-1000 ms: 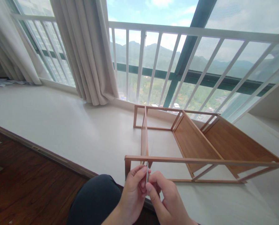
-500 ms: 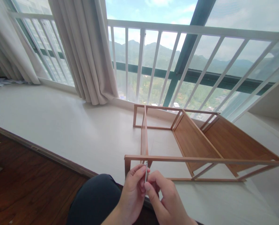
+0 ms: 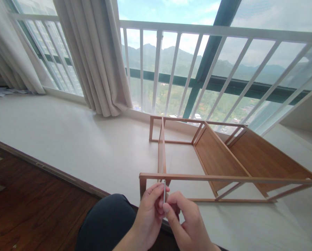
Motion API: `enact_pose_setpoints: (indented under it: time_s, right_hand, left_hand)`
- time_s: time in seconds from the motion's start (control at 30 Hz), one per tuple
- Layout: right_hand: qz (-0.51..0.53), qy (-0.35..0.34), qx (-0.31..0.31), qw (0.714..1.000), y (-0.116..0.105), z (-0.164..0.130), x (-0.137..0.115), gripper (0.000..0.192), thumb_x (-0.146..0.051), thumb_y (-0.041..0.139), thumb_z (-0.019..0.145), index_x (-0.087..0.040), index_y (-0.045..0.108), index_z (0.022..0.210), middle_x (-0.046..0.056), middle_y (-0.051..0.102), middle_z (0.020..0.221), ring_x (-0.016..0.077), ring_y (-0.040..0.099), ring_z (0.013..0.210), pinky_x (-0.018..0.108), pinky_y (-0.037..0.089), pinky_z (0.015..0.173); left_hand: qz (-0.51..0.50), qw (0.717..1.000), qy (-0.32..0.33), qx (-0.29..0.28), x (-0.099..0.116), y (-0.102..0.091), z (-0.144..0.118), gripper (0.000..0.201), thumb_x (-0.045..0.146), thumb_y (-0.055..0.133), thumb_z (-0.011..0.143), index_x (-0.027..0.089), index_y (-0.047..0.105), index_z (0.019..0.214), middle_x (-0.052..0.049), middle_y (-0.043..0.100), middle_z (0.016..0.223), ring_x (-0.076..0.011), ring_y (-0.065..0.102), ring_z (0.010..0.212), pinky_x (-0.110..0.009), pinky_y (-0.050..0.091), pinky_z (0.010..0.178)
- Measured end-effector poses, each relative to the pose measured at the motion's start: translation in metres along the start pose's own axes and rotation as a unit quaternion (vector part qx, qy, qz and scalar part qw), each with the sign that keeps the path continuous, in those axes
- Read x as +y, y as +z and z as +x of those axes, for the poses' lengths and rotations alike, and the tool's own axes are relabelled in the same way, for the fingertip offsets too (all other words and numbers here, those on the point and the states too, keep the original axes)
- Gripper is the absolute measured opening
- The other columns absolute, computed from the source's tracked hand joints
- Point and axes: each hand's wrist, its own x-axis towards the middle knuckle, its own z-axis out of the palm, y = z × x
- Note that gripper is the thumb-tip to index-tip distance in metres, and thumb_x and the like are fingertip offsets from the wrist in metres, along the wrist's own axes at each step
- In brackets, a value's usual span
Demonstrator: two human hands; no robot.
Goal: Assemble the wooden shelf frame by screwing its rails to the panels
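A broad window point(image 3: 224, 52) with a white railing point(image 3: 213, 31) filled the top of the view, hills and sky behind it, and a beige curtain point(image 3: 98, 59) hung at its left side down to a pale raised floor point(image 3: 67, 139). Dark wooden floorboards point(image 3: 30, 209) lay lower, at the bottom left, parted from the pale floor by a brown edge strip.

On the pale floor lay a wooden shelf frame point(image 3: 224, 160), tipped on its side, its two brown boards slanting away toward the right and its thin rails forming open rectangles at the left. Its nearest rail point(image 3: 224, 179) ran level across the view, just above the hands.

A knee in dark cloth point(image 3: 106, 219) rose at the bottom middle.

The left hand point(image 3: 149, 212) and the right hand point(image 3: 190, 226) met just below that near rail, close to its left corner post. Both were closed in a pinch, fingertips of the two hands touching, around a thin metal tool point(image 3: 164, 191) that stood upright between them. Its top end reached up to the underside of the rail, where the upright divider of the frame joins it. Whether the tip sat in a fitting could not be told; the tool was too slim and mostly hidden by the fingers point(image 3: 169, 209).
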Motion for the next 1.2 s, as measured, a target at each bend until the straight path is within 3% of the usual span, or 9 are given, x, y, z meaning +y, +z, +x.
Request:
enact_pose_setpoints:
  time_s: [0.33,1.2]
  right_hand:
    - [0.035,0.004,0.019,0.999,0.0052,-0.0056,0.0057,0.02,-0.022,0.049,0.101,-0.02,0.061,0.086,-0.001,0.065,0.073,0.0106,0.059,0.062,0.02,0.045,0.06]
    - [0.042,-0.008,0.034,0.999,0.0096,-0.0044,0.0089,0.022,-0.022,0.05,0.101,-0.02,0.062,0.083,-0.001,0.064,0.072,0.0112,0.057,0.065,0.02,0.043,0.062]
  left_hand:
    - [-0.027,0.999,-0.026,-0.029,0.0029,0.0,0.0011,0.039,0.041,0.089,0.062,0.01,0.071,0.079,0.008,0.037,0.048,-0.0013,0.031,0.045,-0.015,0.02,0.042]
    - [-0.013,1.0,-0.016,-0.007,0.0058,0.0028,0.0012,0.042,0.042,0.091,0.058,0.011,0.072,0.079,0.008,0.038,0.048,-0.0018,0.032,0.045,-0.015,0.024,0.044]
